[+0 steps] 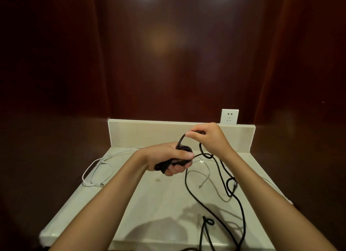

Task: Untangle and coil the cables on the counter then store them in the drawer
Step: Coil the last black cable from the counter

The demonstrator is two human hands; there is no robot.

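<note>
The person's left hand (171,160) is clenched around a small bundle of loops of the long black rubbery cable (221,177), held just above the middle of the pale stone tabletop (104,209). The right hand (208,136) is a bit higher and nearer the back edge, and it pinches the same cable where it comes up out of the bundle. From that grip the loose part drops down to the right, makes a few loops on the right side of the tabletop, and runs toward the front edge, where it goes out of sight. So the rest to wind up lies to the right and toward the front, nearer the right hand. A thin white cable (97,168) lies by the left edge. More thin white cable lies under the black loops and might get dragged along. A white wall socket (230,116) sits behind the back edge. I can't see any drawer.
</note>
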